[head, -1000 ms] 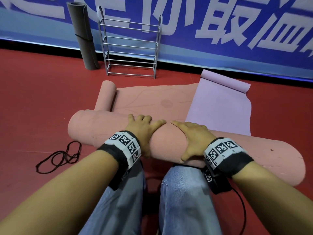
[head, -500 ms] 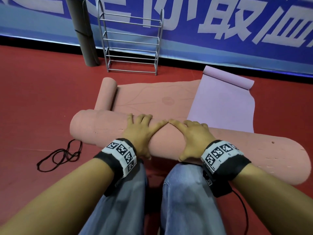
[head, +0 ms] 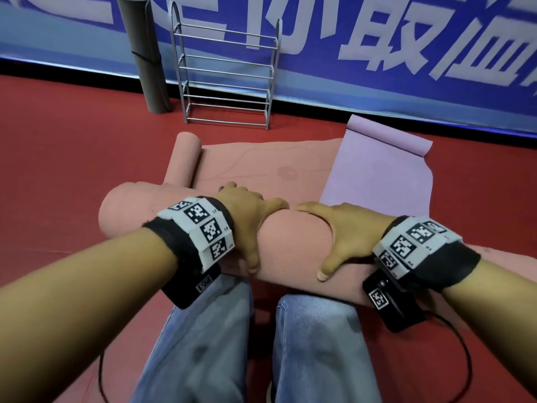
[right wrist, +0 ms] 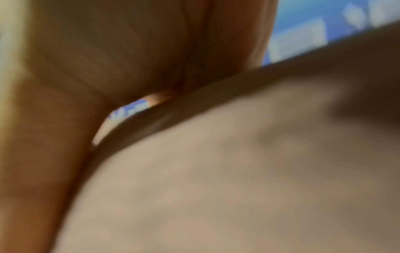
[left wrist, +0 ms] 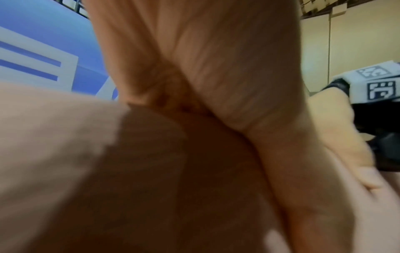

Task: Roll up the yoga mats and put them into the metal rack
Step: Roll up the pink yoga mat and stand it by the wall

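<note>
I see pink roll (head: 293,245) lying crosswise before metal rack (head: 226,74); left hand (head: 247,216), right hand (head: 345,231) both cupped over its middle, rack straight beyond.

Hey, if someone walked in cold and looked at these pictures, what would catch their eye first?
First, the two hands, left hand and right hand, pressed side by side over a fat pink mat roll lying across the person's knees on the red floor. Beyond it lie a flat pink mat and a purple mat. At the blue banner stand a metal rack and, left of it, an upright grey mat roll.
</note>
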{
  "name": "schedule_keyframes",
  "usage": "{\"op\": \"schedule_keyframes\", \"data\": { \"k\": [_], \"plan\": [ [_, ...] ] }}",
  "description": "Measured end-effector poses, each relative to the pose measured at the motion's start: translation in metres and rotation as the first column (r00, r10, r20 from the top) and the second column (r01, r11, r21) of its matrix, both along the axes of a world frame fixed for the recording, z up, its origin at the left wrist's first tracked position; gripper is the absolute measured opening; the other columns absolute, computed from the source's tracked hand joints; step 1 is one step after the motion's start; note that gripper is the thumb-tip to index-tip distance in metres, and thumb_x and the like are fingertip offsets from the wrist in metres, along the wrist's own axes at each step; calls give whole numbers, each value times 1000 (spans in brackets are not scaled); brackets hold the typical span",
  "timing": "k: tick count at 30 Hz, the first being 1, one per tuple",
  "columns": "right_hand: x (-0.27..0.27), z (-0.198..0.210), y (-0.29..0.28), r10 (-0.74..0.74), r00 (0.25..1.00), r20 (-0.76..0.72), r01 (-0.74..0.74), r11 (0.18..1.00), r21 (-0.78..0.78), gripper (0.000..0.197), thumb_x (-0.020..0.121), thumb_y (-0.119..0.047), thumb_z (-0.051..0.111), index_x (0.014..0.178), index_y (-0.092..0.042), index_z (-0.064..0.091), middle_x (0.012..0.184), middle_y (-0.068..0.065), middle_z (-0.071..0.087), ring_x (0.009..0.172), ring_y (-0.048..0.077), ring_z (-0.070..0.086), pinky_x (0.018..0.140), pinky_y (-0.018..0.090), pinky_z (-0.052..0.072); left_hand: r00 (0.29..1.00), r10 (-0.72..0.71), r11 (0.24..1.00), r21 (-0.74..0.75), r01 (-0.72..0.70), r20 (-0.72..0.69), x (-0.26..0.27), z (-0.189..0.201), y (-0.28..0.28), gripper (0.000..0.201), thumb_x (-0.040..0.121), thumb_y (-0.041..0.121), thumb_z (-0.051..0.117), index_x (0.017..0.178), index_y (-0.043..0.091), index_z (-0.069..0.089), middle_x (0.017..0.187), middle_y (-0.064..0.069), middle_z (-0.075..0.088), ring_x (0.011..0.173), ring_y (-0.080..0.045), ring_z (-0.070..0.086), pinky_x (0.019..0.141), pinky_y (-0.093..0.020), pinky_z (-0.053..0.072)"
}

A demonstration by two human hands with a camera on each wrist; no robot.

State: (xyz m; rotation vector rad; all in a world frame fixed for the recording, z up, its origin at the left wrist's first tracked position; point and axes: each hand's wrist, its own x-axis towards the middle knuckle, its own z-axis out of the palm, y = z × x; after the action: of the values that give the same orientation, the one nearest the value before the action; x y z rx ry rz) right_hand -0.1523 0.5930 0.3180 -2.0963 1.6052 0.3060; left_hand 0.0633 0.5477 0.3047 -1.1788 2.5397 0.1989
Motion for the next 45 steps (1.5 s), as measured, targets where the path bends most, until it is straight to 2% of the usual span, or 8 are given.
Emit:
{"op": "schedule_keyframes", "data": {
  "k": [4,9,17,25,30,36,40,45],
  "plan": [
    [-1,-1,6,-44,999,28,41,993,109,123,57,-41,91,150,-45,11,131,-5,50,115,14,48,100,25,38,1000,-10,990,144,9,4,0,2,-9,121,27,67,84,132,54,24,108,10,63,97,-19,61,101,-45,40],
    [13,-15,12,-8,984,-179,3,1000,-27,138,50,-60,85,150,-44,-9,150,1,21,137,25,23,109,51,32,998,58,978,205,-49,-39,-1,-4,-13,129,18,70,78,130,50,17,120,8,59,109,-22,58,102,-50,40],
    [0,-29,-2,-32,999,13,33,997,-73,139,37,-66,83,152,-45,8,139,1,43,127,23,37,109,43,35,999,-15,987,-160,8,-42,11,-26,21,138,45,69,80,150,43,-5,159,-6,5,145,-27,10,112,-63,15],
    [2,-27,-14,-48,998,-40,48,999,1,137,45,-57,83,152,-43,0,150,-1,28,136,23,25,113,50,30,996,1,985,-174,-16,-86,2,-31,9,129,42,67,77,144,44,2,138,-4,43,125,-27,42,105,-54,30],
    [37,-41,13,-69,949,-307,15,985,-173,150,48,-62,85,152,-27,-18,158,11,8,146,29,10,112,69,10,997,39,999,6,-39,-62,-2,-23,-15,133,41,62,85,148,44,9,140,-2,44,124,-25,44,104,-50,31],
    [32,-52,2,-110,967,-232,48,965,-258,144,44,-65,84,152,-33,-6,153,9,24,140,28,26,111,63,19,989,88,996,5,-88,-122,1,-36,-15,130,47,62,83,152,39,8,154,-2,27,140,-25,27,115,-56,14],
    [22,-50,-19,-107,976,-189,72,980,-183,139,42,-64,84,151,-37,2,146,5,38,130,29,39,104,54,33,963,105,989,-74,-127,-250,15,-47,0,111,60,58,78,151,38,18,156,-4,21,142,-24,20,116,-47,14],
    [10,-46,-39,-140,979,-152,129,989,-75,135,41,-59,89,151,-41,11,138,2,46,125,26,45,103,49,37,896,144,972,-112,-208,-421,32,-47,1,46,77,46,71,114,24,55,109,2,53,101,-24,55,80,-34,42]
  ]
}}
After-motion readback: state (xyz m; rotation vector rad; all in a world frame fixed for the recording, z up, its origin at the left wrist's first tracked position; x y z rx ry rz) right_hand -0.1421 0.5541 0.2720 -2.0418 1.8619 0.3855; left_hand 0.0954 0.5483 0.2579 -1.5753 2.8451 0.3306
